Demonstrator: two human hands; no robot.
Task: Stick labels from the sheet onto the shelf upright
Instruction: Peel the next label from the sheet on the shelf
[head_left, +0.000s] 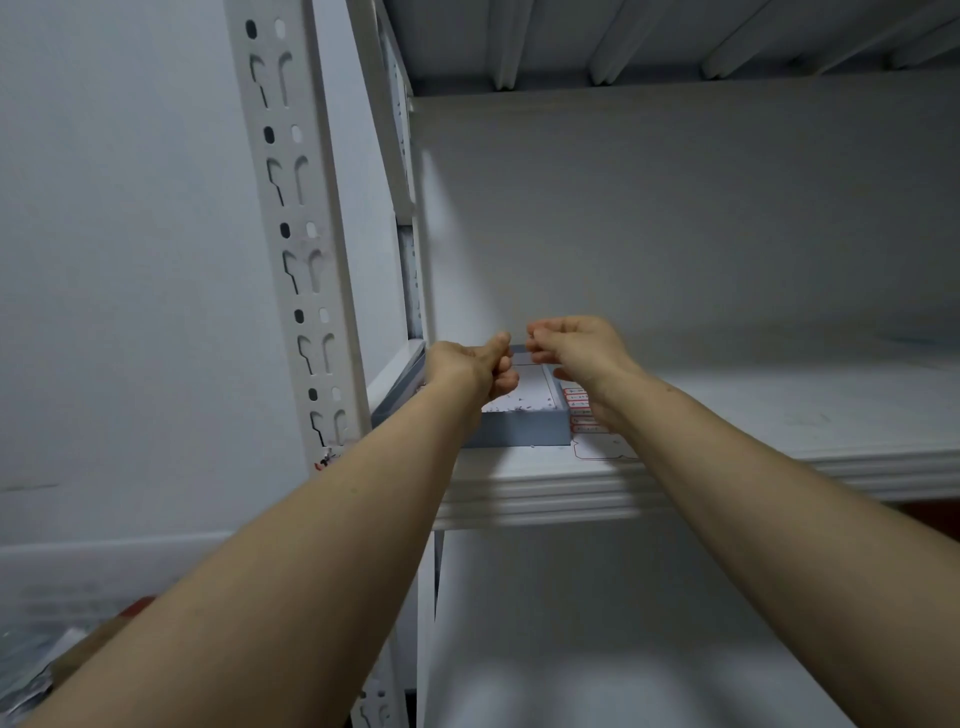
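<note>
Both my hands reach over the middle shelf board. My left hand (475, 364) and my right hand (574, 348) each pinch an end of a small pale strip (519, 353), held level between them above a shallow grey-blue box (519, 428). A label sheet (582, 410) with red-outlined labels lies on the shelf just right of the box, partly hidden under my right wrist. The white slotted shelf upright (296, 234) stands to the left of my hands. A small red-and-black mark (326, 460) sits low on it.
The white shelf board (779, 415) stretches right, with its ribbed front edge (545, 499) below my wrists. Another shelf runs overhead, and a lower board (597, 649) lies beneath. A white wall is on the left, and crumpled plastic and cardboard (47, 654) sit at the bottom left.
</note>
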